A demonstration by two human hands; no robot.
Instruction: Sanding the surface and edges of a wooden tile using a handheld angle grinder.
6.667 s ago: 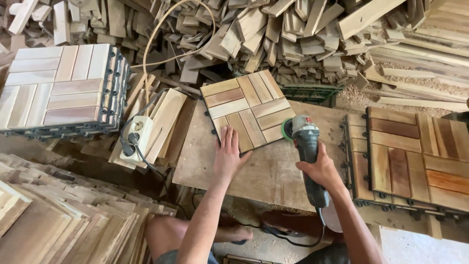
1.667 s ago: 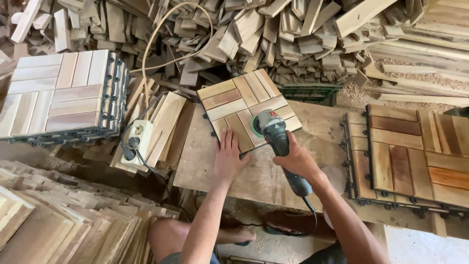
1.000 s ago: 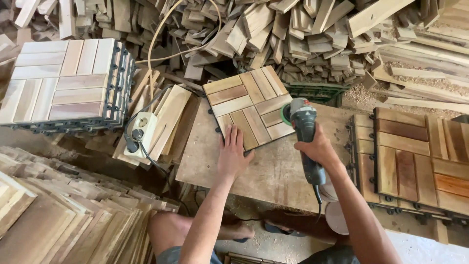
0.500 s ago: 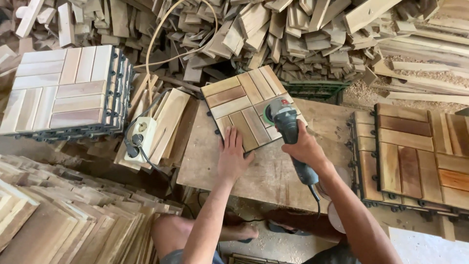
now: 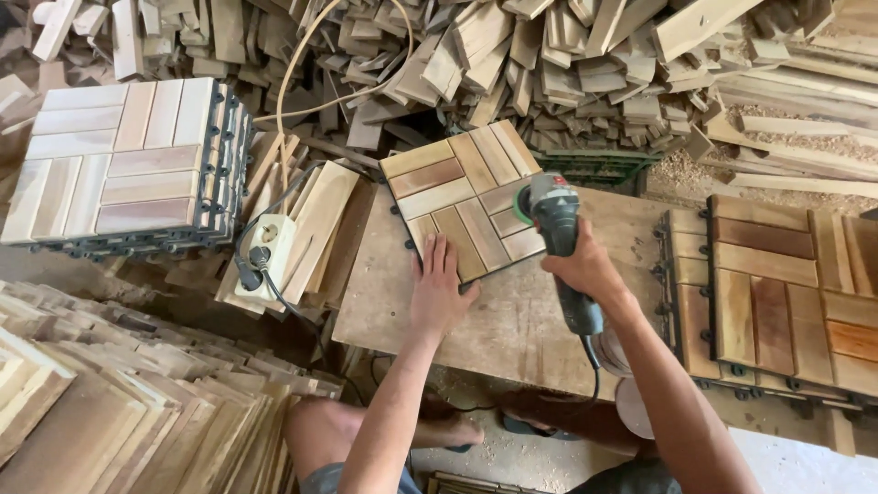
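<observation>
Gripping a sander [image 5: 549, 209], right hand [image 5: 585, 270] closed; left hand [image 5: 439, 293] steadies tile [image 5: 457, 197].

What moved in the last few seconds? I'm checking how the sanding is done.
The sander, gripped in the right hand, swept from the tile's right edge in over its middle and back to that edge. The left hand stayed flat on the tile's near corner; tile and workbench did not shift.
</observation>
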